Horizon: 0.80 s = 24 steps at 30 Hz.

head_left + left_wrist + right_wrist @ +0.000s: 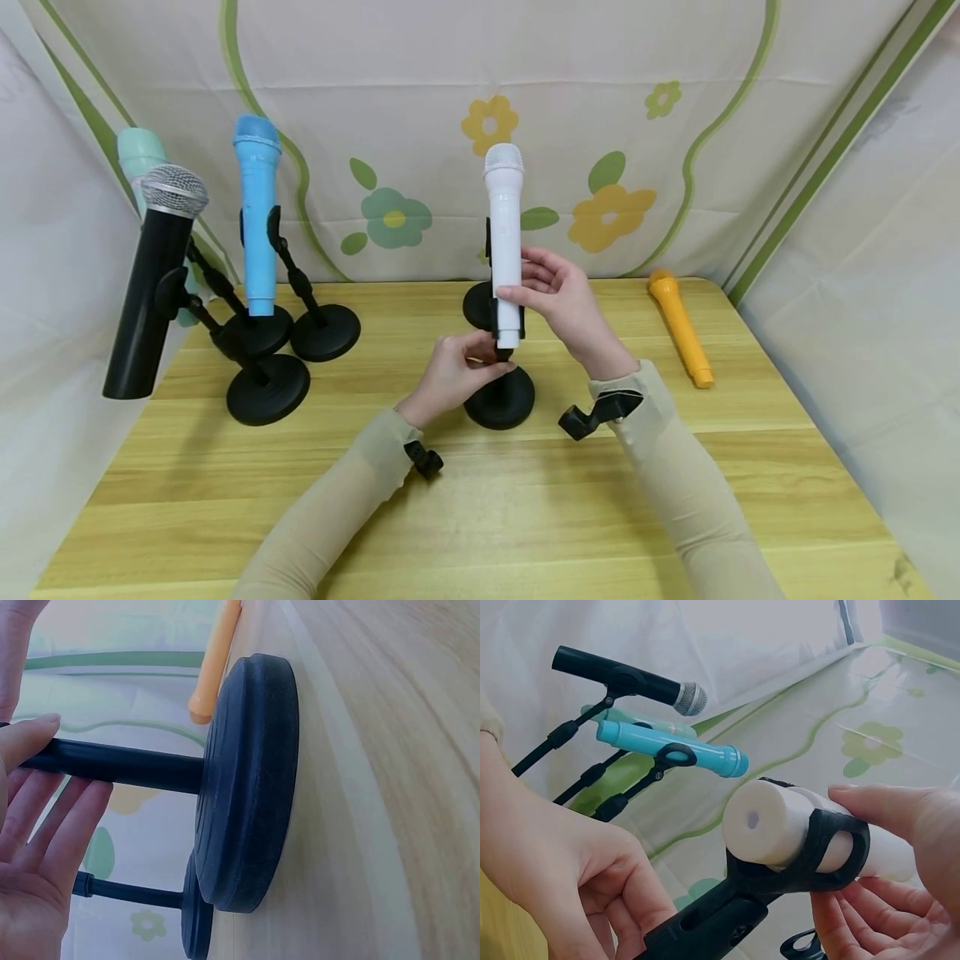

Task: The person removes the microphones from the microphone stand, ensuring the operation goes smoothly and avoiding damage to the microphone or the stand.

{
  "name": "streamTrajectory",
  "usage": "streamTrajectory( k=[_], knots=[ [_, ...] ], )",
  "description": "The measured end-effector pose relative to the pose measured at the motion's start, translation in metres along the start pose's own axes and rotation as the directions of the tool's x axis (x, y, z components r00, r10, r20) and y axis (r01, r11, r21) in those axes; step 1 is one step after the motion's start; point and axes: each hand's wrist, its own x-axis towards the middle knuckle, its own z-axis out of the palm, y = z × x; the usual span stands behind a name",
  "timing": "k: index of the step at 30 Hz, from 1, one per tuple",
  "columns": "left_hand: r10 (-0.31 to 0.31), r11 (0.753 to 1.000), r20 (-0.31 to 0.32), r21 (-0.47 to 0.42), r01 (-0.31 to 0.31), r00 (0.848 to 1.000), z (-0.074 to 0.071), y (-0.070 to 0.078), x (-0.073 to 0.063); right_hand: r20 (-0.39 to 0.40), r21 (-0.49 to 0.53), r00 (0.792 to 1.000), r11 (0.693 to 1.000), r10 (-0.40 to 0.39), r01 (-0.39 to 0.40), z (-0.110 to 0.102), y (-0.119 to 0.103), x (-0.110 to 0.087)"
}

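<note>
A white microphone stands upright in the black clip of a short stand, which wraps its lower end in the right wrist view. My right hand holds the microphone's body between thumb and fingers, just above the clip. Lower down, my left hand grips the stand's black pole, thumb on one side and fingertips on the other. The stand's round base sits on the wooden table.
Behind this stand is another black stand. At left, a black microphone, a blue microphone and a mint-green microphone rest in stands. An orange microphone lies at the right. Patterned fabric hangs behind the table.
</note>
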Motion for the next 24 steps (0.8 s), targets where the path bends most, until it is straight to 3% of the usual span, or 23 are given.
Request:
streamTrajectory(
  k=[9,24],
  knots=[
    [-0.007,0.999,-0.002,-0.036,0.007,1.0,0.0002,0.0001,0.0008,-0.027,-0.007,0.999,1.0,-0.023,0.023,0.0021,0.0001,0.0007],
    [-0.007,1.0,0.001,-0.02,0.007,1.0,0.0002,-0.002,0.0005,-0.052,-0.003,0.997,0.998,-0.065,0.065,0.0023,-0.0024,0.009]
  ],
)
